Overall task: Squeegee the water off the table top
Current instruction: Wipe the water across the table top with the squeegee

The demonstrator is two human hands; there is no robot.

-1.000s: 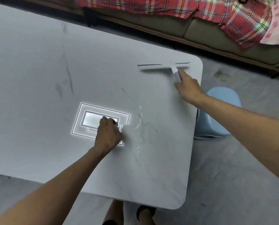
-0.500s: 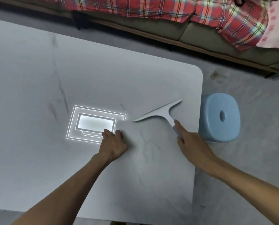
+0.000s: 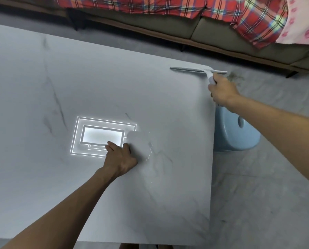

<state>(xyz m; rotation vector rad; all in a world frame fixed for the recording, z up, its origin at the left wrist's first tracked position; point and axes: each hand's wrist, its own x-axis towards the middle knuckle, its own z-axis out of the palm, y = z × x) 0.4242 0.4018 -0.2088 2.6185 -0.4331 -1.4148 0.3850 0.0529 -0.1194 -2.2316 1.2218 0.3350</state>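
The counter (image 3: 89,83) is a pale grey slab with faint dark veining and rounded corners. Nearest the viewer, the left hand (image 3: 120,158) presses flat on the surface with fingers curled under, grasping nothing. It partly covers a bright rectangular light reflection (image 3: 99,135). Just right of this hand, a thin arc of water beads (image 3: 149,150) glints on the surface.

Beside the counter's right edge, a light blue stool (image 3: 238,133) stands on the grey floor (image 3: 257,203), partly hidden behind the right forearm. Farther back, the right hand (image 3: 222,90) is closed around the handle of the squeegee (image 3: 200,70). Beyond the counter, a sofa (image 3: 222,38) carries a red plaid blanket (image 3: 168,5).

Half a second ago the squeegee lay mid-counter, angled, close to the left hand. It now sits at the far right corner, and the right arm has extended. The left hand has stayed in place.

The squeegee is white with a long narrow blade. The blade lies roughly parallel to the far edge, and its right tip overhangs the counter corner.
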